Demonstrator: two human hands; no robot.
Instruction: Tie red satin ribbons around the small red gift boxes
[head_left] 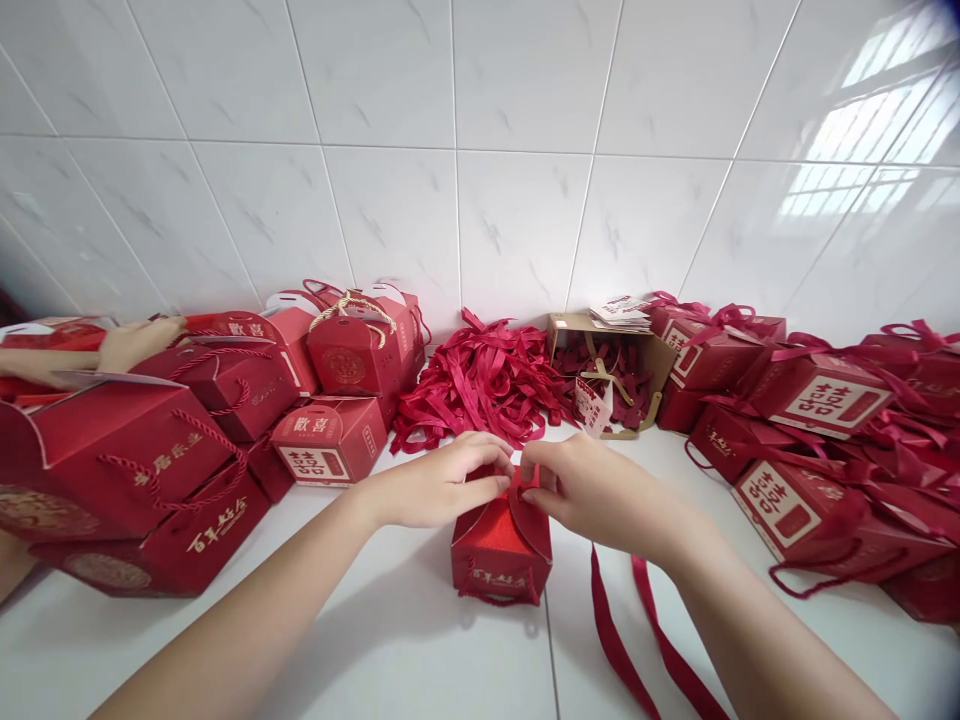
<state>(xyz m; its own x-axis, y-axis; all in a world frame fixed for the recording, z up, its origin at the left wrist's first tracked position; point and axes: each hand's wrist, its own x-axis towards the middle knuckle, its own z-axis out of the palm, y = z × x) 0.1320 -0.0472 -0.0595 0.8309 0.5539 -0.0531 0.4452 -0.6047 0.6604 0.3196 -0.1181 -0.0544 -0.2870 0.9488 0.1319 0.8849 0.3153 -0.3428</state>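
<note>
A small red gift box (501, 565) with gold lettering and a red cord handle stands on the white surface in front of me. Its top flaps are partly raised, and shiny red material shows between them. My left hand (442, 482) has its fingers bent around the top flap from the left. From the right, my right hand (581, 490) curls its thumb and fingers on the opposite flap. My fingers hide part of the box's top. Beside the box, a dark red ribbon (611, 640) lies in two strands, partly under my right forearm.
Behind the box lies a heap of red ribbons (487, 375). Next to it, an open carton (660, 375) holds dark red pieces and cards. Red boxes (161, 450) are stacked left, where another person's hand (139, 345) reaches in. Ribbon-tied boxes (814, 500) fill the right, before a tiled wall (525, 220).
</note>
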